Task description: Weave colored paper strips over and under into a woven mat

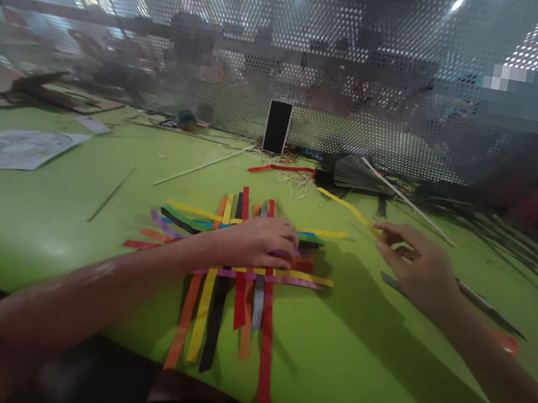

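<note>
A mat of woven paper strips [236,272] in red, orange, yellow, black, purple and blue lies on the green table [64,222]. My left hand [262,242] rests flat on the middle of the weave, fingers stretched over the strips. To the right, my right hand [413,263] pinches the end of a loose yellow strip [345,205] that runs back and to the left above the table.
A phone [277,126] stands upright at the back against a perforated metal screen. A red strip [282,168], thin sticks [203,164], a dark bundle of sticks [356,173], printed paper sheets [9,148] and a blade-like tool [488,308] lie around.
</note>
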`<state>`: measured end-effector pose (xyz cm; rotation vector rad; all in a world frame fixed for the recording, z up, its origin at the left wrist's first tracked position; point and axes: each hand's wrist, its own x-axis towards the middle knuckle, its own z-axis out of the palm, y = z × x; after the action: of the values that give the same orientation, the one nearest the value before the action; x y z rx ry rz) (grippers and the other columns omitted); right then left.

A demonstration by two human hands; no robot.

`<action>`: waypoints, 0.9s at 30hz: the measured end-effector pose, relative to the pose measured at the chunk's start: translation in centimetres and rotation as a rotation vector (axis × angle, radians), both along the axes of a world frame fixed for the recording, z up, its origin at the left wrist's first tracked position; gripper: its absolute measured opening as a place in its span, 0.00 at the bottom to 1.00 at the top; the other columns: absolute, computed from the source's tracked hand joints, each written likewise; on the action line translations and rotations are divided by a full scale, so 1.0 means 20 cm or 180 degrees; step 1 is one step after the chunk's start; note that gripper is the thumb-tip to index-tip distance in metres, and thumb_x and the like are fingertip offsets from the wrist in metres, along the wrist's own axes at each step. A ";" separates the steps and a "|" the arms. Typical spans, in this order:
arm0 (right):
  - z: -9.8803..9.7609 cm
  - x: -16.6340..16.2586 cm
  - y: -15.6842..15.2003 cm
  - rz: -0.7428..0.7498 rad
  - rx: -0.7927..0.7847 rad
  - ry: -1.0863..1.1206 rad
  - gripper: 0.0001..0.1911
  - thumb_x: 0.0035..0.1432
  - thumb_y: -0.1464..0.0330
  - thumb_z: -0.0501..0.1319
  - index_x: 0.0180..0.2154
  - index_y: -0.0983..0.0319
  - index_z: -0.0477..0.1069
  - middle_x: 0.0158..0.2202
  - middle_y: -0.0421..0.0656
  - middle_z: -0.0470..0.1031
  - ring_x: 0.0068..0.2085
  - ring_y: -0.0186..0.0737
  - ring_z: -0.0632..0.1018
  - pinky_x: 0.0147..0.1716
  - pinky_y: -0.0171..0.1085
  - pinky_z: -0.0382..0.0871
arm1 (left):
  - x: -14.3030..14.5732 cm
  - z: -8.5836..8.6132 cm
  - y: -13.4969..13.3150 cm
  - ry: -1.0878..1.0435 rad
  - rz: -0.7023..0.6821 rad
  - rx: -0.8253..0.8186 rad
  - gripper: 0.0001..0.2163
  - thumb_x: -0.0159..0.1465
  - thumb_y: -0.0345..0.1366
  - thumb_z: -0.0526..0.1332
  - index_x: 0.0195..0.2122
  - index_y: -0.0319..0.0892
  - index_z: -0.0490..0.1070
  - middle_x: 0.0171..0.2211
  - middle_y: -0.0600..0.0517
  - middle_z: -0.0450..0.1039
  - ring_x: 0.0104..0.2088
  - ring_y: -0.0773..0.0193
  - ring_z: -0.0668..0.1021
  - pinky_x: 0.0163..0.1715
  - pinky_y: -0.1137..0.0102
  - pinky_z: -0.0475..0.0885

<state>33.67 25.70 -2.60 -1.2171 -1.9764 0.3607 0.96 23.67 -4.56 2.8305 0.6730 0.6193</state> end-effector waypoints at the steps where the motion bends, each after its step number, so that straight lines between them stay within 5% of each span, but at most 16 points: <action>1: 0.00 0.00 0.00 0.0038 0.0006 -0.0028 0.16 0.59 0.58 0.64 0.47 0.55 0.78 0.39 0.45 0.80 0.38 0.44 0.79 0.36 0.43 0.78 | 0.00 0.00 0.00 -0.0027 -0.0005 -0.0017 0.07 0.72 0.36 0.63 0.42 0.40 0.80 0.45 0.44 0.80 0.48 0.56 0.78 0.50 0.63 0.72; 11: 0.00 -0.02 -0.01 0.0176 0.0047 -0.0036 0.14 0.61 0.58 0.64 0.45 0.56 0.79 0.41 0.46 0.81 0.38 0.44 0.80 0.36 0.44 0.80 | -0.01 -0.01 -0.01 -0.0112 0.0117 -0.0302 0.08 0.72 0.37 0.63 0.48 0.42 0.79 0.54 0.43 0.78 0.53 0.55 0.79 0.54 0.62 0.73; 27: -0.04 -0.01 -0.01 0.0217 -0.0088 -0.0266 0.17 0.59 0.57 0.65 0.47 0.55 0.80 0.42 0.46 0.82 0.32 0.41 0.78 0.35 0.44 0.78 | 0.01 -0.02 0.00 0.0099 0.0119 -0.0156 0.10 0.73 0.36 0.63 0.50 0.40 0.80 0.50 0.43 0.80 0.52 0.55 0.79 0.54 0.61 0.72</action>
<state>33.41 25.53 -3.49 -1.2017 -2.0946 0.3780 1.14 23.67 -5.03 2.7937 0.7377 0.5577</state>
